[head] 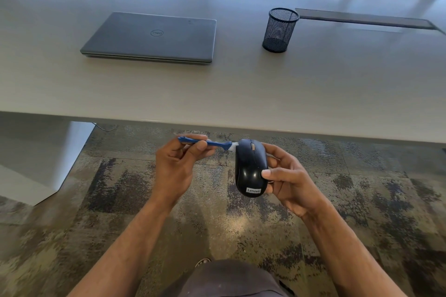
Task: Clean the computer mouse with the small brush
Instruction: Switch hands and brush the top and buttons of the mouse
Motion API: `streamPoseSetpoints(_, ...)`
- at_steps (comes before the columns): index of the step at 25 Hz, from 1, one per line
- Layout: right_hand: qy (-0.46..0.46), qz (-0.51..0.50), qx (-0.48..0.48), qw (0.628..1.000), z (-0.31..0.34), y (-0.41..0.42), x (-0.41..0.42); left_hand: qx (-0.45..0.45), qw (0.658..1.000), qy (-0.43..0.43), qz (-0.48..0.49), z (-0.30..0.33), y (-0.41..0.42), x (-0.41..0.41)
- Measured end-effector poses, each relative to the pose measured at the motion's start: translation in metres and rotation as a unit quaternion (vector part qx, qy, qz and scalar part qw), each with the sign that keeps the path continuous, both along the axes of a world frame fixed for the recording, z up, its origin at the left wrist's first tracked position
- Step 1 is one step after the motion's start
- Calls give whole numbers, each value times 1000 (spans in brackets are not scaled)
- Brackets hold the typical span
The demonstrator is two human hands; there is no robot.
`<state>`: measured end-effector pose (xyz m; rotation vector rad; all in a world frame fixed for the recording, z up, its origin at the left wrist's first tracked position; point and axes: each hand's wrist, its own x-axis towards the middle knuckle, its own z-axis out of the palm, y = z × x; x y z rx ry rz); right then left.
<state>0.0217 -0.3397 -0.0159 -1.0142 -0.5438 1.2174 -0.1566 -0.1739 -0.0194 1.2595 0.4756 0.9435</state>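
A glossy black computer mouse (pixel 249 169) with a Lenovo label is held upright-facing in my right hand (pixel 287 181), thumb on its right side, in front of the table edge and above the carpet. My left hand (pixel 177 164) pinches a small blue brush (pixel 212 143) by its handle. The brush lies roughly level, and its white bristles touch the mouse's upper left front corner, near the scroll wheel.
A closed grey laptop (pixel 150 37) lies on the pale table (pixel 241 94) at the back left. A black mesh pen cup (pixel 280 30) stands to its right, beside a dark cable slot (pixel 362 18). Patterned carpet (pixel 362 200) lies below; a table leg (pixel 60 159) is at left.
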Motion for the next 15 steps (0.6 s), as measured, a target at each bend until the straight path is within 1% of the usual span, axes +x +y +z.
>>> streamPoseSetpoints(7, 4, -19, 8, 1000, 3, 3, 8, 36, 998, -23, -49, -6, -15, -9)
streamPoseSetpoints(11, -14, -36, -2, 999, 3, 4, 15, 65, 992, -35, -106, -4, -18, -15)
streamPoseSetpoints(15, -19, -46, -6, 999, 4, 7, 23, 110, 983, -26, -146, -5, -27, -15)
